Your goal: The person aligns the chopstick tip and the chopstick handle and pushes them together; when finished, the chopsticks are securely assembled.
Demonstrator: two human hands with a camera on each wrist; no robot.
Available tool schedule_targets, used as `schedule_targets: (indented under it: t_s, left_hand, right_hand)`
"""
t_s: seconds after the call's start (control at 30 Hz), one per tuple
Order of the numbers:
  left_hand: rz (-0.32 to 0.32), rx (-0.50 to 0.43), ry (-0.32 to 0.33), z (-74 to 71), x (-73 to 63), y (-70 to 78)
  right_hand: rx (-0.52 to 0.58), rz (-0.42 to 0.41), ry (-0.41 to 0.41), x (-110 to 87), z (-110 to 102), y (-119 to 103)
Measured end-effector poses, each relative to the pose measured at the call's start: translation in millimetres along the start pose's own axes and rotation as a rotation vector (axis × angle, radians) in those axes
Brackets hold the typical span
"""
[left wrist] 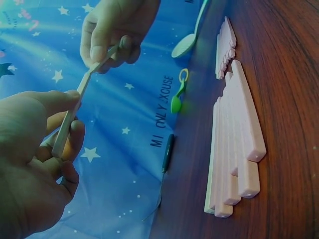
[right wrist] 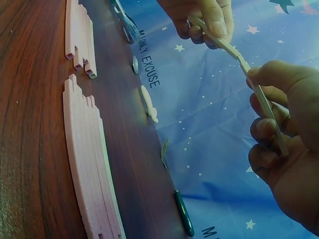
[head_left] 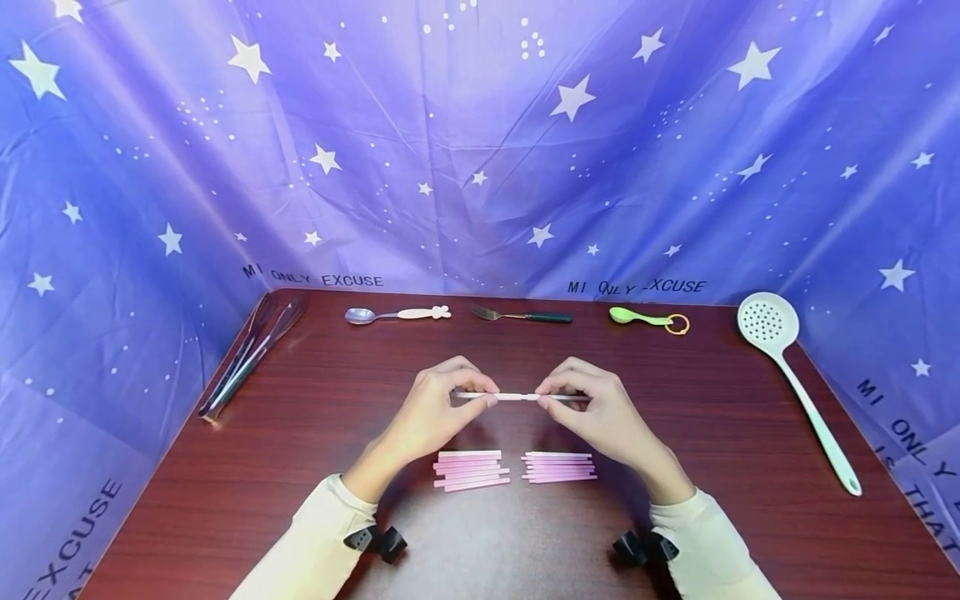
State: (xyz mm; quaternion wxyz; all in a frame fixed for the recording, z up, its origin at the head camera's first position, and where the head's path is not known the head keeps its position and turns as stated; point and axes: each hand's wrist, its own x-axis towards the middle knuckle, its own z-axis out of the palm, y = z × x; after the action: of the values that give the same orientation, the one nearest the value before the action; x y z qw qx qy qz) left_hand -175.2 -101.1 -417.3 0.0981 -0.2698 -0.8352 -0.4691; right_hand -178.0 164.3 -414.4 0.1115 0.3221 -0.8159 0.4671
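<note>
While both hands sit mid-frame in the head view, the left hand [head_left: 431,410] pinches the left stick [head_left: 513,397] between thumb and fingers, and the right hand [head_left: 600,407] pinches the right stick [head_left: 531,397] likewise. The pale sticks lie in line, inner ends meeting at the centre; how firmly they are joined I cannot tell. Below them on the table [head_left: 480,542], the left pile [head_left: 471,472] and right pile [head_left: 558,467] of pink sticks lie just apart. Beyond, from left to right, are a metal utensil [head_left: 238,379], spoon [head_left: 423,314], fork [head_left: 546,317], green spoon [head_left: 643,318] and skimmer [head_left: 802,392].

On the left wrist view, the left hand fills the left side, thumb laid along its stick; the right hand is at the top. The left pile looms at right, ends staggered.

On the right wrist view, the right hand occupies the right side, fingers curled under its stick, the left hand at the top. The right pile runs down the lower left.
</note>
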Motion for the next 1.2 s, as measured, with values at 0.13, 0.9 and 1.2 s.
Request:
schedule_targets:
  t_s: [0.13, 0.9, 1.2]
  left_hand:
    - [0.005, 0.010, 0.005, 0.6, -0.8, -0.1]
    - [0.018, -0.001, -0.009, 10.6, -3.1, -2.5]
    - [0.011, -0.009, 0.002, 10.7, -3.0, -0.9]
  right_hand:
    - [-0.006, -0.012, -0.004, 0.6, 0.9, 0.1]
    - [-0.044, -0.019, -0.014, -1.2, 2.2, 0.4]
    - [-0.024, 0.014, 0.023, -1.5, 2.9, 0.6]
